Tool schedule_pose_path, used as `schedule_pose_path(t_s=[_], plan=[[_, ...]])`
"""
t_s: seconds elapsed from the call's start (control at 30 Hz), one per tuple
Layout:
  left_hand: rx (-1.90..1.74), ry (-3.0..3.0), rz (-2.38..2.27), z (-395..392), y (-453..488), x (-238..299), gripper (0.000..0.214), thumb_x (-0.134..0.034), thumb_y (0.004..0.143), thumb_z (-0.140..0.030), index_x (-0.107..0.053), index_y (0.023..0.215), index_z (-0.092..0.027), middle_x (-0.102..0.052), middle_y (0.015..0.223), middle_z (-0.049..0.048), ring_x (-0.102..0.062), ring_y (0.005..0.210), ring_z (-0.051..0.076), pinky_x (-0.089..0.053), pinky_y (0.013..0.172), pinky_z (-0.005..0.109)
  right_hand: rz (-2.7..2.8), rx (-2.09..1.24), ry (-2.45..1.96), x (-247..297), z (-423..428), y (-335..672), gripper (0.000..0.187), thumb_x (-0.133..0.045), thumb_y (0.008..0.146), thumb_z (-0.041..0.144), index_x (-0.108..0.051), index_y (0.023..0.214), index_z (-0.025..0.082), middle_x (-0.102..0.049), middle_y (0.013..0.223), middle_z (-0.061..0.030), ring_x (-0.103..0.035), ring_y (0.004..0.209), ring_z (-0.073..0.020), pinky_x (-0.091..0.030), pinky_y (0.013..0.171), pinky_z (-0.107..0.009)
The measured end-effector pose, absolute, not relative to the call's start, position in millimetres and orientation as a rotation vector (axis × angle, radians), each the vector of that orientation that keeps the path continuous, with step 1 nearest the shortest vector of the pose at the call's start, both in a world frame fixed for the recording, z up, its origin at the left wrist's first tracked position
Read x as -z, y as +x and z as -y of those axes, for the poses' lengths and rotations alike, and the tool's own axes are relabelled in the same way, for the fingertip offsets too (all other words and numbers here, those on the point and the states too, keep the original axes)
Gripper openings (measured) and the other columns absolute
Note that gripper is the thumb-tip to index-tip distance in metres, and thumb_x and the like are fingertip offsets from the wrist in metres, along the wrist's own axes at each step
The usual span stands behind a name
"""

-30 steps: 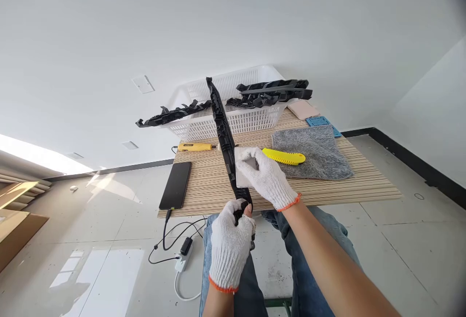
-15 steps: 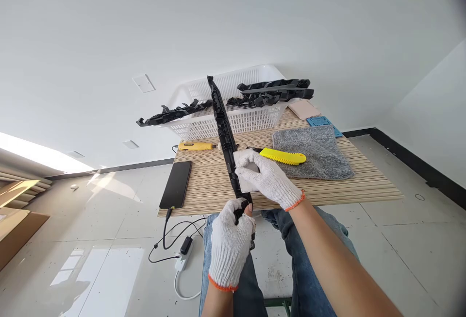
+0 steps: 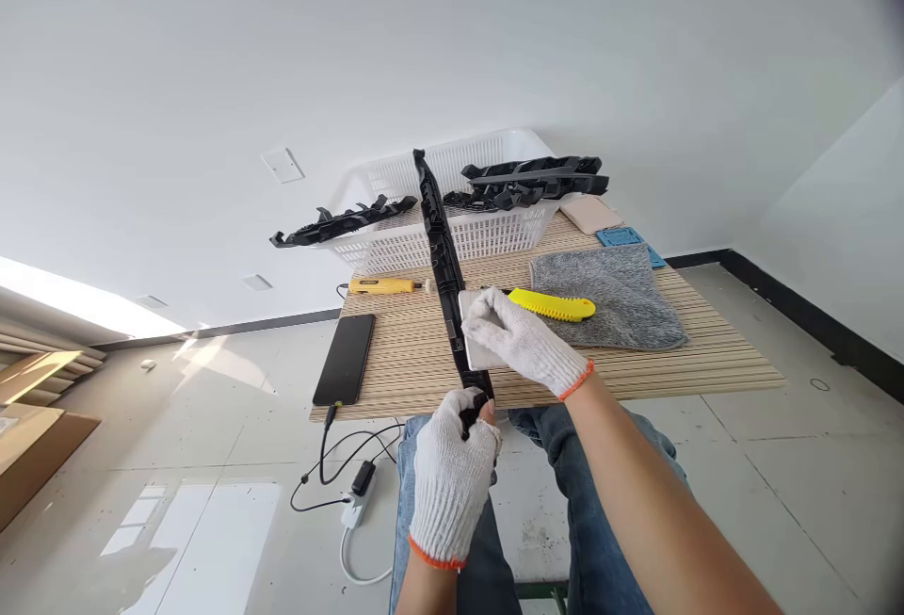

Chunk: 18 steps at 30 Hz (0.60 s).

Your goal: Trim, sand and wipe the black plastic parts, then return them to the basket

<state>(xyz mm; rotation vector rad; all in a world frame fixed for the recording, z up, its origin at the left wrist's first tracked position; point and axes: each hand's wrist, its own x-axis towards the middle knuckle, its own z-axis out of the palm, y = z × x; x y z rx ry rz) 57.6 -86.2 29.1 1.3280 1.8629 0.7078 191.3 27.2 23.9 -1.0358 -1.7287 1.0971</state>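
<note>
My left hand [image 3: 452, 474], in a white knit glove, is closed round the near end of a long black plastic part [image 3: 439, 252] that slants up and away over the table. My gloved right hand [image 3: 519, 342] presses a small white pad [image 3: 476, 353] against the side of that black part, fingers curled on the pad. A yellow utility knife [image 3: 555, 305] lies just beyond my right hand on a grey cloth [image 3: 621, 299].
A white plastic basket [image 3: 466, 210] at the back of the slatted wooden table [image 3: 410, 361] holds more long black parts [image 3: 537, 180]. A black phone [image 3: 345, 359], a yellow pen-like tool [image 3: 381, 286], a beige pad [image 3: 589, 212] and a blue item [image 3: 621, 236] lie there. Cables [image 3: 353, 474] trail on the floor.
My right hand has slid the white pad a short way along the black part. The left hand keeps its hold; the part has tilted slightly to the right.
</note>
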Motion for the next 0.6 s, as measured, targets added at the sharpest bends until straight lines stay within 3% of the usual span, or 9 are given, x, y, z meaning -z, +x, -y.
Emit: schedule_pose_path(t_s=[0.23,0.6], plan=[[-0.734,1.255,-1.825,86,57,-28,0.024,-0.055,0.091,-0.042,-0.065,0.093,-0.020,-0.060,0.057,-0.0030,-0.053,0.042,0.011,-0.041,0.042,0.020,1.795,-1.139,-1.156,-28,-18,193,0.029,-0.065,0.083,0.046,-0.045,0.082,0.025,-0.061,0.086,0.0022,-0.056,0.084,-0.0189,-0.044,0.082,-0.035],[-0.727,1.254,-1.810,85,58,-34,0.021,-0.056,0.089,-0.040,-0.064,0.087,-0.020,-0.058,0.055,-0.0045,-0.051,0.040,0.009,-0.039,0.041,0.019,1.686,-1.060,-0.907,-17,-41,180,0.033,-0.050,0.096,0.052,-0.046,0.080,0.024,-0.056,0.081,0.0021,-0.052,0.077,-0.0144,-0.043,0.076,-0.029]])
